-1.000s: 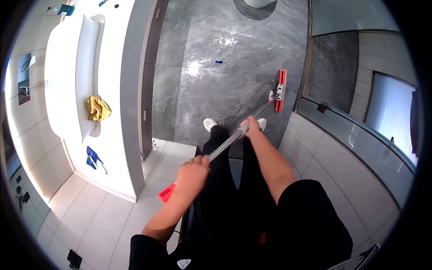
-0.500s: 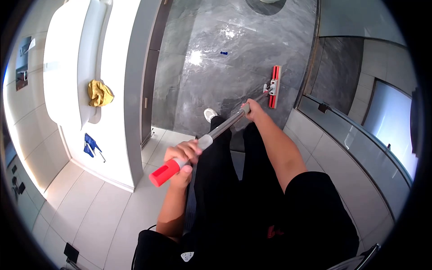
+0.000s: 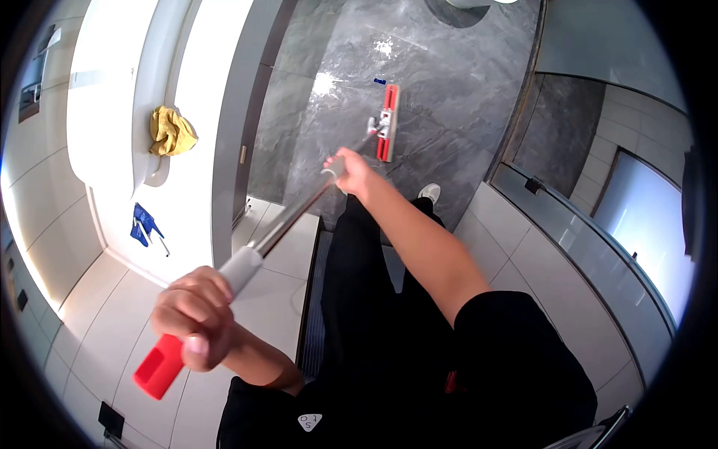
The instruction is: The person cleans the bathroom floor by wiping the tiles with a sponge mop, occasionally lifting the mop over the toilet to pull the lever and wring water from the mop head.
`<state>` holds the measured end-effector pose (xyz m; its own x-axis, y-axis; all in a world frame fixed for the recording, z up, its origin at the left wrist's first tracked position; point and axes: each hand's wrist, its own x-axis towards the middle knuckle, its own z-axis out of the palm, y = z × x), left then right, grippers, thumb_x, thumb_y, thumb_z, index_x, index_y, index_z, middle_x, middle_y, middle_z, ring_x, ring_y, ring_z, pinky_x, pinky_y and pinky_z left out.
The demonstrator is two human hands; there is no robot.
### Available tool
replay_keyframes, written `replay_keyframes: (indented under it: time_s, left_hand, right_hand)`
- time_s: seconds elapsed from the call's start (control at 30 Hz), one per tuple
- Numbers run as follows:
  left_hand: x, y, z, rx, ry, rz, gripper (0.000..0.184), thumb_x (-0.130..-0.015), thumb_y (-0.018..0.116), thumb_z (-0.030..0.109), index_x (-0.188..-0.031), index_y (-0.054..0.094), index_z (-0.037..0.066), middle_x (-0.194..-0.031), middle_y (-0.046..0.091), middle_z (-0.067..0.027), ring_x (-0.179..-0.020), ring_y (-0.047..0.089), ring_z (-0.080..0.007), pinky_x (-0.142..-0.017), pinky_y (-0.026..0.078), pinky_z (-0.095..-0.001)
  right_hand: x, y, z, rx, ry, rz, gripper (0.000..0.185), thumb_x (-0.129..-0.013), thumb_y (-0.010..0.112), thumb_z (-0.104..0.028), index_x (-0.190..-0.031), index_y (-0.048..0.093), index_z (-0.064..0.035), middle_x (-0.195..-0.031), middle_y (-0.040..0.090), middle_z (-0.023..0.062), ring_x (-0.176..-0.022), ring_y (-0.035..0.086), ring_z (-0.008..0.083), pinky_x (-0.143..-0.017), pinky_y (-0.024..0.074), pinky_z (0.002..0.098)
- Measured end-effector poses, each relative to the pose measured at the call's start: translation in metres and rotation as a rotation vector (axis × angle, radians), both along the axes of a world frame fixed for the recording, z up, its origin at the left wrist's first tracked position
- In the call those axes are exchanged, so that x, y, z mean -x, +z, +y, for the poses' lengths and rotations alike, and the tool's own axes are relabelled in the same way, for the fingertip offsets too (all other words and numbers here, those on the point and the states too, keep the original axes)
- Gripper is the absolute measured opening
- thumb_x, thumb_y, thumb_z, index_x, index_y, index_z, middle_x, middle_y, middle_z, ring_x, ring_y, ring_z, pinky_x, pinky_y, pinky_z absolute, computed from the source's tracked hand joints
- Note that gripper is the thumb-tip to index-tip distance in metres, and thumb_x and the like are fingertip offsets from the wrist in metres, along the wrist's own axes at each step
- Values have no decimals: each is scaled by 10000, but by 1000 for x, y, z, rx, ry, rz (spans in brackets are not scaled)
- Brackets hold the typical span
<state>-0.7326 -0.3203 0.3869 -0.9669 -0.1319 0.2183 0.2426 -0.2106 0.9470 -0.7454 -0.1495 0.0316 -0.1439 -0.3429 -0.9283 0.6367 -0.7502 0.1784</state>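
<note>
My left hand (image 3: pixel 196 314) is wrapped round the grey grip near the red end (image 3: pixel 158 368) of a mop handle, at the lower left. Further along the metal pole (image 3: pixel 288 221), my right hand (image 3: pixel 348 172) is closed round a grey collar. The pole slants up and to the right to a flat mop head (image 3: pixel 387 123) with red strips and a white joint, which rests on the grey marbled floor (image 3: pixel 434 82). Just above the head lies a small blue object (image 3: pixel 380 81) on the floor.
A white counter with a basin (image 3: pixel 112 90) stands at left, bearing a yellow cloth (image 3: pixel 172 132) and a blue item (image 3: pixel 146 224). Glass panels with a metal rail (image 3: pixel 583 213) run along the right. A round white base (image 3: pixel 467 3) shows at the top. My shoe (image 3: pixel 429 193) is on the floor.
The mop head has moved left across the floor. My left hand has swung down and left with the red end, and my right hand has shifted left with the pole.
</note>
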Motion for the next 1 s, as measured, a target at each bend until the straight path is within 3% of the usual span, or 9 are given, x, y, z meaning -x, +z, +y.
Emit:
replay_keyframes:
  time_s: [0.13, 0.23, 0.3, 0.4, 0.5, 0.63, 0.8, 0.87, 1.0]
  left_hand:
    - [15, 8, -23, 3, -18, 6, 209, -750, 579, 136, -622, 414, 135, -483, 433, 14, -426, 437, -115, -491, 437, -274]
    - [15, 13, -16, -15, -102, 17, 209, -757, 560, 157, -626, 397, 159, -487, 398, 37, -442, 377, -95, -512, 392, -252]
    - [12, 25, -4, 59, -133, 75, 212, -733, 599, 150, -610, 426, 158, -469, 450, 33, -443, 462, -82, -535, 481, -242]
    - [5, 34, 12, 37, -146, 140, 205, -719, 594, 143, -608, 421, 157, -479, 460, 28, -446, 471, -83, -552, 493, -244]
    - [-5, 32, 43, -52, -56, 49, 223, -735, 635, 96, -629, 440, 118, -499, 511, -17, -456, 520, -136, -589, 518, -292]
    - [-26, -3, 131, -109, 79, -54, 278, -754, 675, 107, -616, 434, 95, -528, 505, -19, -483, 525, -164, -585, 481, -330]
    - [-60, -64, 237, -97, 172, -209, 246, -762, 661, 119, -624, 462, 77, -617, 536, -58, -618, 577, -202, -798, 481, -414]
    - [-66, -89, 268, -100, 226, -201, 234, -763, 659, 121, -630, 473, 74, -650, 548, -62, -665, 582, -209, -813, 470, -412]
    - [-83, -128, 297, -147, 325, -160, 201, -771, 640, 124, -651, 487, 70, -676, 559, -70, -692, 581, -224, -833, 452, -421]
  right_hand:
    - [24, 21, -31, -29, -31, -39, 57, -795, 494, -50, -828, 469, -11, -762, 526, 110, -705, 551, 259, -711, 502, 384]
    - [13, 22, -9, 36, -61, 58, 114, -807, 501, -46, -880, 455, 28, -836, 513, 153, -761, 555, 283, -759, 508, 409]
    - [8, 42, 11, -40, -63, -7, 116, -798, 520, -40, -871, 461, 28, -825, 514, 150, -762, 552, 281, -769, 510, 405]
    - [8, 65, 46, -65, -77, 31, 116, -795, 536, -41, -868, 468, 18, -809, 513, 147, -750, 552, 279, -793, 511, 417]
    - [18, 58, 95, -94, -42, 83, 109, -799, 535, -37, -865, 466, 15, -804, 512, 147, -748, 554, 274, -776, 515, 427]
    - [42, 29, 191, -136, 87, 94, 94, -823, 512, -50, -884, 464, 4, -752, 511, 136, -687, 558, 260, -702, 527, 444]
    - [77, -37, 294, -426, 339, 137, 126, -812, 526, -58, -885, 454, 15, -705, 500, 138, -584, 556, 262, -547, 522, 437]
    - [93, -53, 319, -489, 431, 160, 174, -792, 533, -55, -913, 448, 37, -688, 492, 145, -552, 556, 265, -489, 510, 425]
    - [107, -75, 333, -612, 628, 210, 197, -795, 511, -62, -944, 438, 44, -713, 501, 154, -579, 562, 258, -504, 511, 415]
